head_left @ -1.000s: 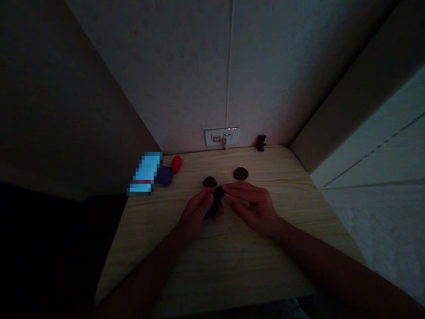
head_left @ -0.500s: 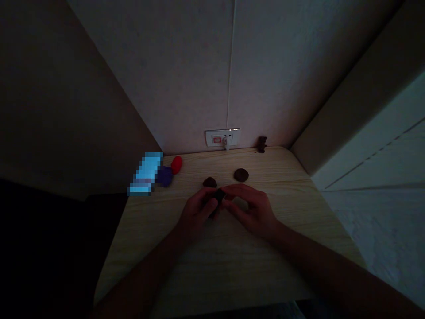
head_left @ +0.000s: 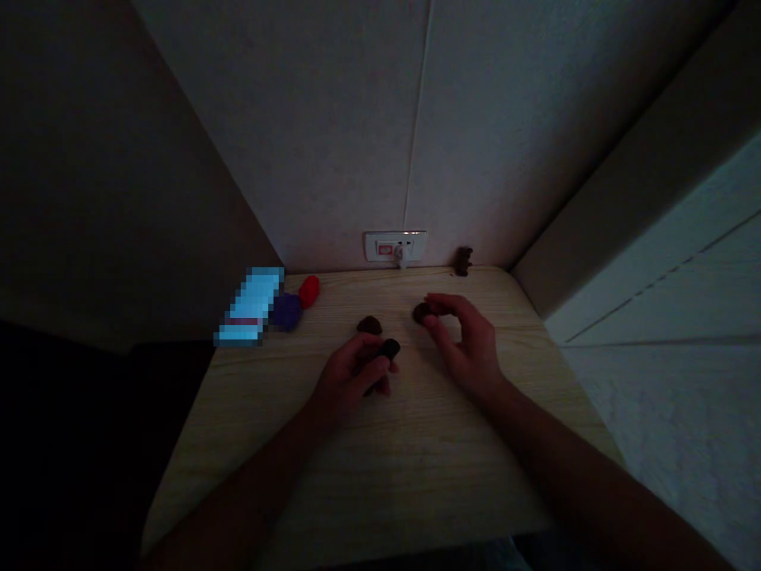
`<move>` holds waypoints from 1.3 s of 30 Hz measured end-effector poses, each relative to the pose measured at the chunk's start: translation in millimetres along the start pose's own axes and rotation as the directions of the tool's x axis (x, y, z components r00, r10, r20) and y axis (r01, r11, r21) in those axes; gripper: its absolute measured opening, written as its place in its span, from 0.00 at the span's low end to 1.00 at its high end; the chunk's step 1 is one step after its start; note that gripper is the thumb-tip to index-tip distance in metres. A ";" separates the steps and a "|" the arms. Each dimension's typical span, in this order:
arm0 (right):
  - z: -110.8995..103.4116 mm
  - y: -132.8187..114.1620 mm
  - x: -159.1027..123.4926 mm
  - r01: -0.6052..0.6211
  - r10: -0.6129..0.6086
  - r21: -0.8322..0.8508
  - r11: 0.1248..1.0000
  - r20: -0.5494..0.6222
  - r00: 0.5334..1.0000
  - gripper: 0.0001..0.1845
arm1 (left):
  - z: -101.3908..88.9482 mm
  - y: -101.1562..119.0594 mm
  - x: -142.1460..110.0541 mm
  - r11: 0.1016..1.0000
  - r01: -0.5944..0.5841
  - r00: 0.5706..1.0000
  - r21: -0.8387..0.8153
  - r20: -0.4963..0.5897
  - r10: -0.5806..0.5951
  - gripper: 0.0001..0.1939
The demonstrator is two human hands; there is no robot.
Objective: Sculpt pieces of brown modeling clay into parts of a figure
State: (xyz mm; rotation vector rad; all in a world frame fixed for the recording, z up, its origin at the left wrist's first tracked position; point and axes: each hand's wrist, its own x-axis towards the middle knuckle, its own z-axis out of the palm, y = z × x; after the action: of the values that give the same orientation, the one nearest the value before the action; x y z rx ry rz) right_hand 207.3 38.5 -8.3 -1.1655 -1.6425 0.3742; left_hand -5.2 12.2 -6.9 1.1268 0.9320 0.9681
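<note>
My left hand [head_left: 352,371] is closed around a small dark lump [head_left: 389,349], whose rounded end sticks out past the thumb; its kind is hard to make out in the dim light. Further right, my right hand [head_left: 467,345] has its thumb and fingers pinched on the right side of a dark brown round disc [head_left: 422,313] on the table. A dark brown lump [head_left: 369,325] lies just beyond my left fingers.
At the table's [head_left: 333,492] back left are a blurred-out bright screen [head_left: 250,305], a purple-blue lump [head_left: 288,312] and a red lump [head_left: 309,292]. A small brown figure [head_left: 464,261] stands by the wall, right of a socket [head_left: 395,247] with a plug in it.
My right hand has left the dark lump in my left hand and moved up and right onto the brown disc. My left hand keeps its hold. The view has shifted slightly.
</note>
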 end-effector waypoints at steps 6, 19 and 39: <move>3.9 44.8 11.7 -0.046 0.079 -0.315 0.948 0.094 0.992 0.28 | -0.8 -1.9 1.7 1.000 -0.013 1.000 -0.023 0.007 0.013 0.14; 7.0 9.2 -10.0 0.014 -0.016 0.010 1.000 0.275 0.961 0.24 | 1.3 -5.1 2.9 0.999 -0.052 0.999 -0.005 -0.011 0.052 0.15; 1.2 -18.5 -15.9 0.099 -0.134 0.108 0.989 0.387 0.912 0.29 | 2.1 -2.3 2.4 0.988 -0.045 0.995 0.144 -0.086 0.058 0.11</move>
State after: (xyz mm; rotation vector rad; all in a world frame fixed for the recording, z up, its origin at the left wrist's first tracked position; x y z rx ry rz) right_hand 196.8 16.8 -4.4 -0.9618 -2.0123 0.6290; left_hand -2.1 13.5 -9.0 1.2406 1.0628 1.0137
